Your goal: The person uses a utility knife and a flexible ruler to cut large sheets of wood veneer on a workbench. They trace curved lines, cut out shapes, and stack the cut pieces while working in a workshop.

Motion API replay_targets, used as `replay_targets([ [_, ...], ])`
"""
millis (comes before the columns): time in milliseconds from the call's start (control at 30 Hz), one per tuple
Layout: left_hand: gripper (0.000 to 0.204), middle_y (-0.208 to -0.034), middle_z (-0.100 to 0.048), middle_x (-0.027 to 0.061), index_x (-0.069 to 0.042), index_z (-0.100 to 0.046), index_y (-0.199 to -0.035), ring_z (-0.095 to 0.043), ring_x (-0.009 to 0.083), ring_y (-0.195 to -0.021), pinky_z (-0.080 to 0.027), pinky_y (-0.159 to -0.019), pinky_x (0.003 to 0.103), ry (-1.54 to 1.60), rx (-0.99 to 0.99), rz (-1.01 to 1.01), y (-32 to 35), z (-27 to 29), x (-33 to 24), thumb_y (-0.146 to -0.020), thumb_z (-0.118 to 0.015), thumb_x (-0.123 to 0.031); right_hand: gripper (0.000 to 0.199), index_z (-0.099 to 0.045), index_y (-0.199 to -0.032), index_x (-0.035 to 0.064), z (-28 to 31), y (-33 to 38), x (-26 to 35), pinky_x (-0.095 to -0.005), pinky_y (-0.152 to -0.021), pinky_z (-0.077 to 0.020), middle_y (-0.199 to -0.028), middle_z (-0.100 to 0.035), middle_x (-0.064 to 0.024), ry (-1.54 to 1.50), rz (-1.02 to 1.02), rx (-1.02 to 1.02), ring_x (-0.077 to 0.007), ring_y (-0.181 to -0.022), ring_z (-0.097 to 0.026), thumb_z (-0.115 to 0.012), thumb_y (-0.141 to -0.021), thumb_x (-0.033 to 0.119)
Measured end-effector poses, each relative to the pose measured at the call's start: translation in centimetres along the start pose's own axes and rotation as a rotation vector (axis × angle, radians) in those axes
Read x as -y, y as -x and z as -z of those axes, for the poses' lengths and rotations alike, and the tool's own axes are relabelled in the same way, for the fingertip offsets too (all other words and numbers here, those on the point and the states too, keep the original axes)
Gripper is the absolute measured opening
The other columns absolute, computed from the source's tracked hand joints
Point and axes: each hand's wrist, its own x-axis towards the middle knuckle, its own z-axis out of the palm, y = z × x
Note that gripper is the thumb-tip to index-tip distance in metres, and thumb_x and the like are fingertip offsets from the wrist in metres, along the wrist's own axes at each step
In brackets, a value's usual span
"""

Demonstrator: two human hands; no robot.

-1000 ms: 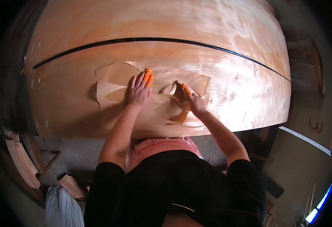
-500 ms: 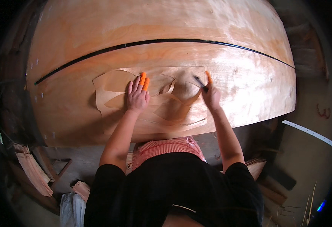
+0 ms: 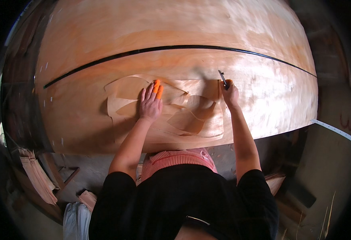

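Observation:
Thin, wavy sheets of wood veneer (image 3: pixel 171 129) lie overlapping on a large wooden panel (image 3: pixel 263 96), their edges curling up in places. My left hand (image 3: pixel 151 107) rests flat on the veneer with its fingers stretched out; two fingertips wear orange finger covers (image 3: pixel 158 91). At the right end of the sheets my right hand (image 3: pixel 230 95) is closed round a slim dark utility knife (image 3: pixel 224 79). The knife's tip points up and away, raised near the veneer's upper right corner. My fingers hide most of its handle.
Across the panel beyond my hands runs a long thin black strip (image 3: pixel 175 47). A white perforated strip (image 3: pixel 333 130) is at the right, by the panel's edge. Bundled veneer (image 3: pixel 37 176) and a pale plastic bag (image 3: pixel 76 222) are at the lower left.
My right hand has drawn the knife up and right, from over the veneer to its right edge. My left hand stays flat on the sheet. The whole view has shifted slightly.

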Motion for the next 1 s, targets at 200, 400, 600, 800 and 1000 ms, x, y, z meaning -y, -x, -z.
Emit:
replay_targets([
  [200,0.048,-0.131,-0.028,0.011,-0.005,-0.038,-0.121,-0.026,0.0243,-0.121,-0.018,-0.099,0.044,0.078,-0.027,-0.019,0.2,0.1,0.1,-0.076,-0.046,-0.019,0.018,-0.056,-0.08,0.0015,2.0,0.7,0.0,-0.0217,-0.051,-0.0383,-0.058,-0.051,-0.0005,-0.38,-0.052,-0.033,-0.0065,-0.054,-0.045,-0.061,-0.074,0.018],
  [400,0.057,-0.133,-0.022,0.016,-0.005,-0.03,-0.126,-0.03,0.0311,-0.117,-0.02,-0.098,0.046,0.091,-0.238,0.248,1.6,-1.3,1.2,-0.076,-0.048,-0.023,0.009,-0.053,-0.073,0.0037,8.1,5.4,7.0,-0.0177,-0.048,-0.0332,-0.058,-0.046,0.0049,-0.538,0.072,-0.183,-0.0021,-0.052,-0.039,-0.059,-0.076,0.01],
  [600,0.076,-0.132,-0.02,0.0195,-0.002,-0.023,-0.127,-0.027,0.0344,-0.118,-0.021,-0.098,0.046,0.131,-0.413,0.328,1.6,-1.1,1.5,-0.067,-0.061,-0.029,0.008,-0.055,-0.074,0.0036,12.6,13.0,13.1,-0.0218,-0.05,-0.0416,-0.059,-0.055,-0.0035,-0.217,0.353,-0.274,-0.0084,-0.051,-0.051,-0.061,-0.069,0.003],
  [800,0.079,-0.13,-0.025,0.0208,-0.004,-0.024,-0.126,-0.029,0.0337,-0.117,-0.023,-0.097,0.044,0.186,-0.5,0.383,1.7,-0.3,1.2,-0.062,-0.063,-0.027,0.004,-0.051,-0.077,0.0002,14.6,20.7,17.8,-0.0226,-0.043,-0.0407,-0.056,-0.052,-0.0047,-0.357,0.623,-0.096,-0.0136,-0.047,-0.053,-0.048,-0.074,0.0],
  [1000,0.051,-0.13,-0.029,0.0177,-0.009,-0.043,-0.11,-0.035,0.0305,-0.114,-0.024,-0.092,0.048,0.244,-0.541,0.319,4.7,-0.6,3.0,-0.063,-0.059,-0.018,0.019,-0.052,-0.074,0.0081,15.0,27.7,18.8,-0.0237,-0.044,-0.0379,-0.055,-0.048,-0.0033,-0.413,0.697,-0.155,-0.0165,-0.044,-0.048,-0.059,-0.061,-0.003],
])
